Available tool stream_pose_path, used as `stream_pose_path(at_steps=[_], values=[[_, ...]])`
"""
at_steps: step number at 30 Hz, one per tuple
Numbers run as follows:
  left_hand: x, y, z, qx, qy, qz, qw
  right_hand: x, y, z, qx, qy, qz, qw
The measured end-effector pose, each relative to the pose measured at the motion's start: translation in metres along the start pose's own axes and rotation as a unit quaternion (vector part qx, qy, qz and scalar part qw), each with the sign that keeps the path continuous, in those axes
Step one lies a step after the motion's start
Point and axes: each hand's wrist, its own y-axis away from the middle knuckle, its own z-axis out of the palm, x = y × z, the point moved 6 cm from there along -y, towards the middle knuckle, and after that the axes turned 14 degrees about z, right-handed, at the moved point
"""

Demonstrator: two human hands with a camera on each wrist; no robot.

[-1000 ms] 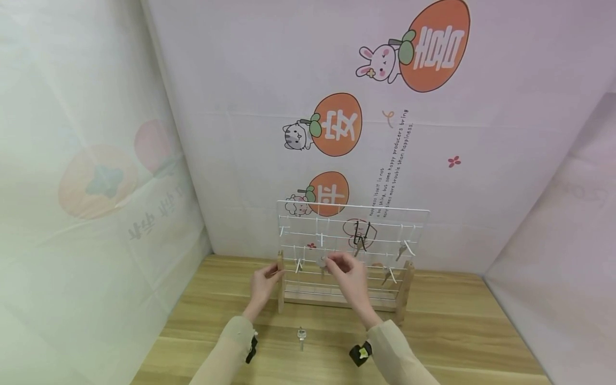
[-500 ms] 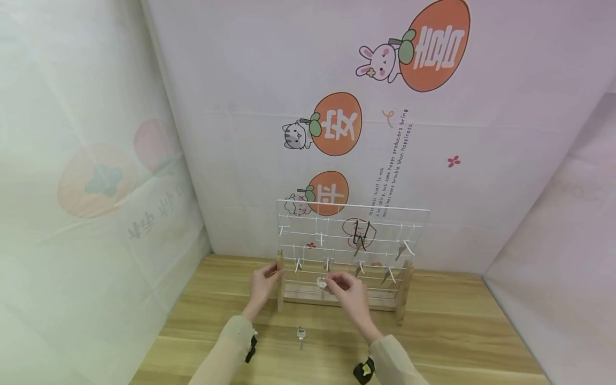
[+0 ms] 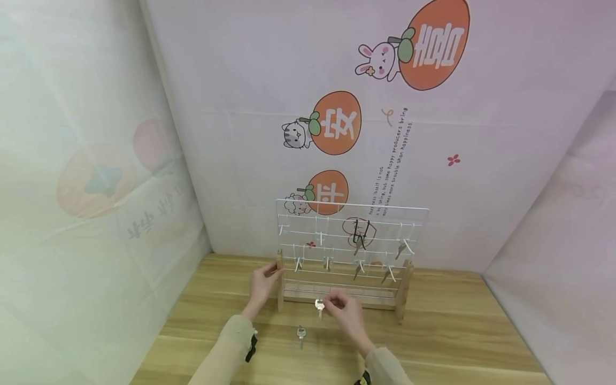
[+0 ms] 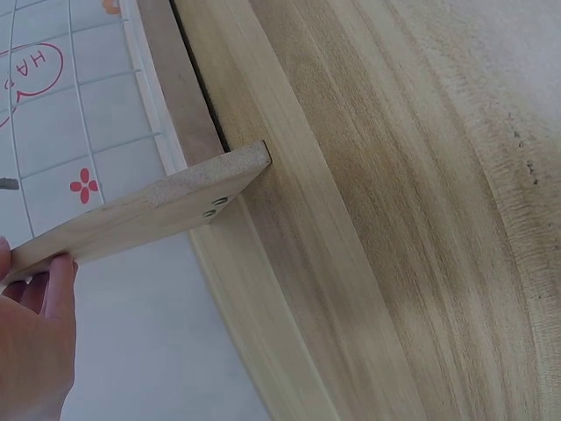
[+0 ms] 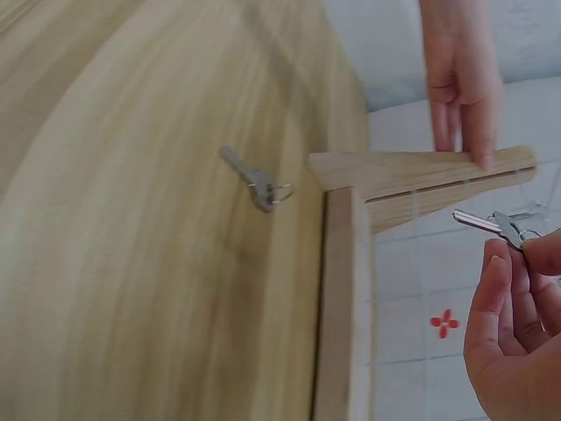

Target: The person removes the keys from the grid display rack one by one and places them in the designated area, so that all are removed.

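Observation:
My left hand [image 3: 262, 286] grips the left wooden upright [image 4: 149, 206] of a white wire rack at its upper end, thumb on one side and fingers on the other. In front of the rack, my right hand [image 3: 345, 315] pinches a silver key [image 5: 507, 226] by its small ring. The key [image 3: 320, 307] hangs from the fingertips in the head view, a little above the table. A second silver key with a ring [image 3: 301, 333] lies on the wooden table, nearer to me and left of the right hand.
Several white hooks and one black hook [image 3: 360, 235] sit on the wire grid, and keys hang from several of them. A wooden base bar [image 3: 337, 299] joins the two uprights. Printed cloth walls [image 3: 231, 160] stand behind and at both sides of the table [image 3: 452, 321].
My right hand has come down from the rack's middle rows towards me, carrying the key. The left hand stays on the upright, and the key on the table has not moved.

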Motion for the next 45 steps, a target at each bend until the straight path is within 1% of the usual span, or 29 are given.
stream_pose_path(at_steps=[2, 5, 11, 15, 20, 22, 25, 31, 37, 40, 43, 45], values=[[0.000, 0.000, 0.000, 0.000, -0.001, 0.001, 1.0000, 0.010, -0.001, 0.003, -0.007, 0.005, 0.010, 0.9999], [0.000, 0.000, 0.000, 0.000, -0.003, 0.004, 1.0000, 0.022, -0.002, 0.008, -0.014, 0.018, 0.015, 0.9996], [-0.001, 0.000, 0.000, 0.001, -0.006, 0.007, 1.0000, 0.036, -0.002, 0.016, -0.021, 0.029, 0.013, 0.9993], [0.000, -0.001, 0.001, 0.005, -0.011, 0.012, 0.9999, 0.043, -0.004, 0.019, -0.016, 0.028, 0.017, 0.9993], [0.001, -0.002, 0.000, 0.012, -0.021, 0.022, 0.9995, 0.050, -0.004, 0.022, -0.011, 0.050, 0.013, 0.9986], [0.001, -0.001, 0.000, 0.013, -0.021, 0.022, 0.9995, 0.052, -0.004, 0.023, -0.012, 0.062, 0.013, 0.9979], [0.001, -0.001, 0.000, 0.011, -0.021, 0.022, 0.9995, 0.057, -0.005, 0.024, -0.015, 0.067, 0.017, 0.9975], [0.001, -0.001, 0.000, 0.013, -0.022, 0.028, 0.9993, 0.065, -0.006, 0.029, -0.025, 0.056, 0.029, 0.9977], [-0.002, -0.001, 0.001, 0.009, -0.012, 0.021, 0.9997, 0.071, -0.006, 0.034, -0.040, 0.051, 0.044, 0.9969], [0.000, 0.000, 0.001, 0.009, -0.002, 0.036, 0.9993, 0.073, -0.006, 0.038, -0.042, 0.056, 0.047, 0.9964], [0.004, 0.001, -0.001, 0.016, -0.004, 0.065, 0.9977, 0.075, -0.008, 0.041, -0.042, 0.059, 0.056, 0.9958], [0.005, 0.001, -0.002, 0.020, -0.004, 0.072, 0.9972, 0.076, -0.009, 0.042, -0.042, 0.059, 0.065, 0.9953]])
